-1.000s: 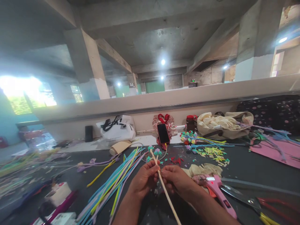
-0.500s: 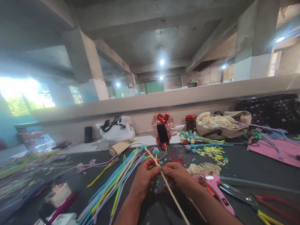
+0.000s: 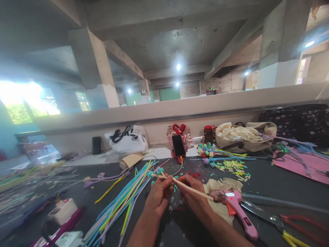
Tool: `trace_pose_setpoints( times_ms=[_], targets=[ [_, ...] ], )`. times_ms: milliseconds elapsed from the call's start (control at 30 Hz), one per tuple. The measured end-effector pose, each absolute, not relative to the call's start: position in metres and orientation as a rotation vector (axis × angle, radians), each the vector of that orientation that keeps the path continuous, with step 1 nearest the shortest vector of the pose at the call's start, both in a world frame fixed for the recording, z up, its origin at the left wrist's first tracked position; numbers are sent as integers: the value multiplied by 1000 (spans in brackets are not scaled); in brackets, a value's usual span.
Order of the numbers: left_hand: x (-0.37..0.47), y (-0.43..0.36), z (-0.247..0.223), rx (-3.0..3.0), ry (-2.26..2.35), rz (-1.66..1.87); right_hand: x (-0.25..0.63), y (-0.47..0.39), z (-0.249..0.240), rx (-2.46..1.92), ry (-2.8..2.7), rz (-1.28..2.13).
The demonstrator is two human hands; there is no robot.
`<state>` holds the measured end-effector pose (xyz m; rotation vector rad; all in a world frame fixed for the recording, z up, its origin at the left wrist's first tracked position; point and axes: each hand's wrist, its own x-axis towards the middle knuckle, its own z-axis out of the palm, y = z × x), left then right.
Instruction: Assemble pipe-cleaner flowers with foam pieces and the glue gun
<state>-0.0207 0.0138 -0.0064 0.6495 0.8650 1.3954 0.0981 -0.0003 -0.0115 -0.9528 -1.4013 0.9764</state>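
A long cream fuzzy stem (image 3: 194,190), like a chenille stem, runs slantwise across both hands, its short branched end at the upper left. Closed around it near that end is my left hand (image 3: 161,193), thumb on top. My right hand (image 3: 190,192) sits close beside, fingers curled at the stem, which passes over its back. Small teal and lilac flower heads (image 3: 155,171) show just beyond my left fingertips. Left of my hands lies a bundle of blue, yellow and lilac stems (image 3: 123,199). Right of my right hand a pink glue gun (image 3: 240,209) rests on a beige cloth (image 3: 222,185).
Large scissors (image 3: 272,219) lie at the right by a pink sheet (image 3: 305,166). Yellow cut pieces (image 3: 232,168) and finished flower stems (image 3: 208,152) are behind. A phone (image 3: 178,145) stands at the back between a white bag (image 3: 128,140) and a brown bottle (image 3: 208,134).
The cream stem has swung from steeply downward to a flatter slant, its long end now towards the glue gun. Its branched tip has dropped left. Both hands stay close together.
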Motion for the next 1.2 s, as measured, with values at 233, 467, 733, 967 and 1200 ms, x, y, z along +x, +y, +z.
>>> trace_pose_setpoints(
  times_ms=[233, 467, 733, 967, 1200],
  targets=[
    [-14, 11, -3, 899, 1065, 1678, 74, 2, -25, -842, -1024, 1528],
    [-31, 17, -13, 1261, 1546, 1595, 85, -6, -17, -1111, -1741, 825],
    [-28, 14, -6, 1316, 1188, 1486, 113, 8, -10, -1250, -2038, 167],
    [-27, 11, -1, 1175, 1149, 1395, 109, 10, -21, -1210, -2263, -173],
    [-25, 6, 4, 1170, 1230, 1354, 110, 12, -26, -1197, -2285, -326]
  ],
)
